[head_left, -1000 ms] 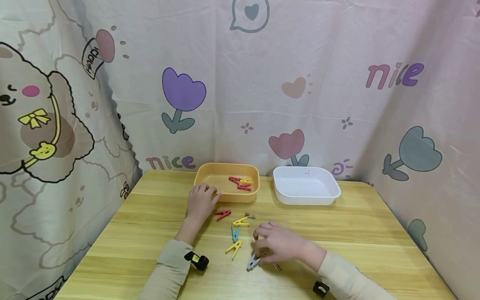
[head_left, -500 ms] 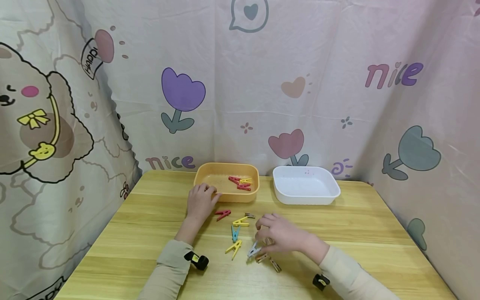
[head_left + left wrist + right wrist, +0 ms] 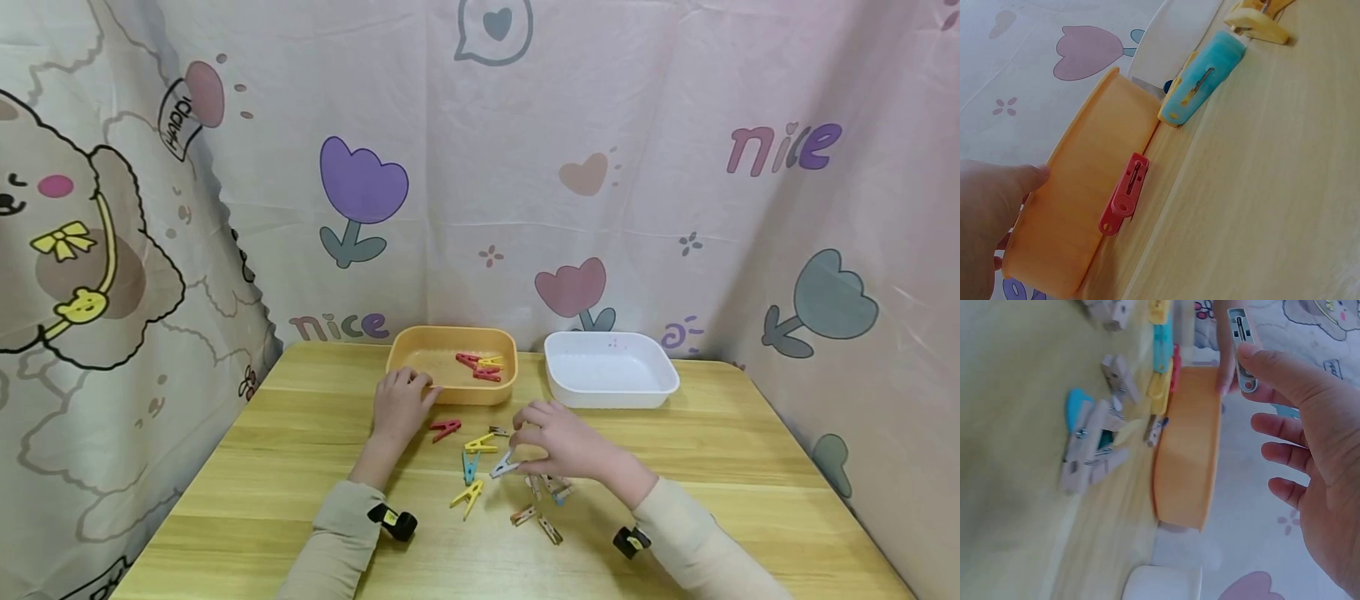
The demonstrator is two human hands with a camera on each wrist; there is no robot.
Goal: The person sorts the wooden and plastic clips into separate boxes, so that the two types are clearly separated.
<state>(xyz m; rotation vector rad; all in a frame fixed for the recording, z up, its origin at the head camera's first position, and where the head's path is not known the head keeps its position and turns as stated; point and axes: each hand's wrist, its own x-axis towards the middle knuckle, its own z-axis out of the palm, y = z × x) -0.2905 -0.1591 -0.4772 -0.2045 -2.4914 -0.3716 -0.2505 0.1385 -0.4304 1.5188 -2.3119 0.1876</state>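
My left hand holds the near-left rim of the orange plastic basket; in the left wrist view the thumb lies over its edge. Inside it lie several red and yellow clothespins. My right hand pinches a light grey clothespin between thumb and forefinger, raised above the table, the other fingers loosely bent. Ahead of my left forearm lie a red clothespin, a yellow clothespin, a blue clothespin and a second yellow clothespin.
A white basket stands right of the orange one. Several wooden clothespins are scattered under and in front of my right hand, with a small blue piece among them. A printed curtain hangs behind the wooden table.
My right hand has lifted the grey clothespin off the wooden ones and moved away from me toward the baskets, uncovering wooden clothespins. The left hand stays at the orange basket.
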